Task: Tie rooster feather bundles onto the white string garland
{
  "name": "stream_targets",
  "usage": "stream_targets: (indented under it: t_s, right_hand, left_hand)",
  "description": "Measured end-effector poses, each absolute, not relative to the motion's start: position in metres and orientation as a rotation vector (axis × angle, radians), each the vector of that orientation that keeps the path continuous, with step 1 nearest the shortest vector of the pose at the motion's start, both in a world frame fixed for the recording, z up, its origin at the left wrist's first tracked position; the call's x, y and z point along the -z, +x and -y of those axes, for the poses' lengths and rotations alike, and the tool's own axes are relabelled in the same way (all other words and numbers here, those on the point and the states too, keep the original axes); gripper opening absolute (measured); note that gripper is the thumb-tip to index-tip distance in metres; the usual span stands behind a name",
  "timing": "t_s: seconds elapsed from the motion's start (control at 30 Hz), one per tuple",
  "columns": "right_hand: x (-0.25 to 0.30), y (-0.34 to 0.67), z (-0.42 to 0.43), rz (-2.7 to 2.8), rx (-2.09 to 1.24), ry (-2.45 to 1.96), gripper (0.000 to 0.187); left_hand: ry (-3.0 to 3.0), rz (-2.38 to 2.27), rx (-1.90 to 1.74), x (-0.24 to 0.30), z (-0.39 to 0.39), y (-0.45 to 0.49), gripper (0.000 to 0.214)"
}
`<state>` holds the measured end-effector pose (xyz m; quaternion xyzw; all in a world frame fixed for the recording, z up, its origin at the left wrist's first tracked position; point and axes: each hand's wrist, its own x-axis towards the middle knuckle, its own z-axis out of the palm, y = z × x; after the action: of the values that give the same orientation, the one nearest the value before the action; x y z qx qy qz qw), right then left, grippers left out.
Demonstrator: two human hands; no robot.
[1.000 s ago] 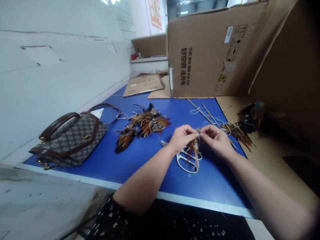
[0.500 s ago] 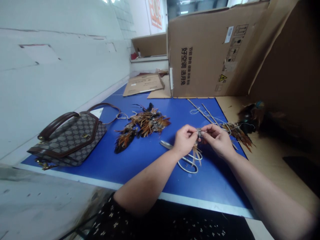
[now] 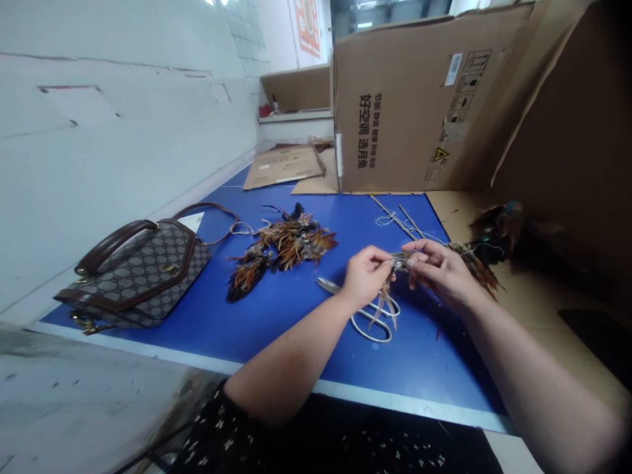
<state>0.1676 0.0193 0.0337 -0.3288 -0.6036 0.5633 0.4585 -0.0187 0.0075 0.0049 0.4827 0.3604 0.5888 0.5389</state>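
Note:
My left hand [image 3: 364, 275] pinches the top of a small bundle of brown feathers [image 3: 384, 296] above the blue table [image 3: 276, 316]. My right hand [image 3: 441, 270] meets it from the right, fingers closed on the same bundle where a thin white thread [image 3: 409, 227] runs off to the back. White-handled scissors [image 3: 368, 319] lie flat on the table just under both hands. A loose pile of orange and black feathers [image 3: 281, 250] lies to the left of my hands.
A patterned brown handbag [image 3: 135, 273] lies at the table's left end. A large cardboard box [image 3: 419, 99] stands at the back, with flat cardboard [image 3: 284, 168] beside it. More feathers [image 3: 494, 230] and thin sticks [image 3: 395, 220] lie at the right, on brown cardboard.
My hands lifted the feather bundle slightly and shifted right. The right hand's fingers slid further along the bundle's top, and the feathers now hang lower over the scissors.

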Motion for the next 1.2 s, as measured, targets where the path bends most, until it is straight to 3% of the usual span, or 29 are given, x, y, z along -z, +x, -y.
stream_targets:
  t_s: [0.2, 0.33, 0.4, 0.83, 0.93, 1.0, 1.2]
  right_hand:
    - [-0.024, 0.163, -0.027, 1.496, -1.078, -0.982, 0.038]
    - [-0.018, 0.161, -0.028, 1.64, -0.637, -1.099, 0.033]
    - [-0.021, 0.161, -0.024, 1.679, -0.575, -1.085, 0.03]
    - [-0.025, 0.166, -0.022, 1.663, -1.229, -1.008, 0.033]
    - [-0.03, 0.166, -0.02, 1.637, -1.486, -0.964, 0.049]
    - [-0.035, 0.169, -0.019, 1.719, -1.599, -0.965, 0.046]
    - [-0.043, 0.187, -0.027, 1.726, -1.473, -0.967, 0.035]
  left_hand:
    - [1.071, -0.741, -1.153, -0.012, 0.001, -0.016, 0.043]
    - [1.011, -0.704, -1.197, -0.013, 0.001, -0.016, 0.044]
    - [0.995, -0.723, -1.244, -0.012, -0.002, -0.017, 0.043]
    - [0.97, -0.757, -1.347, -0.01, -0.005, -0.018, 0.041]
    - [0.978, -0.748, -1.353, -0.01, -0.005, -0.018, 0.04]
    - [0.969, -0.727, -1.356, -0.011, -0.005, -0.018, 0.04]
    - [0.928, -0.72, -1.196, -0.016, -0.003, -0.021, 0.045]
